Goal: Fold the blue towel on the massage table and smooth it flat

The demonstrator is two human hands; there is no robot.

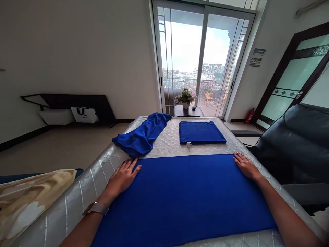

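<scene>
A large blue cloth (187, 195) lies spread flat across the quilted mattress in front of me. My left hand (125, 175) rests open on its far left corner, fingers stretched forward. At the far right corner, my right hand (245, 165) lies flat with its fingers extended. Beyond the cloth's far edge, a folded blue cloth (202, 132) forms a neat rectangle with a small white tag (189, 144) at its near edge. To its left, a crumpled blue cloth (144, 135) reaches almost to my left fingertips.
The silvery mattress (164, 145) carries all the cloths. At right stands a dark leather chair (295, 144); at lower left lies a beige patterned blanket (33, 202). A small table (195, 112) with a potted plant (185, 97) stands behind, before the sliding glass door (180, 44).
</scene>
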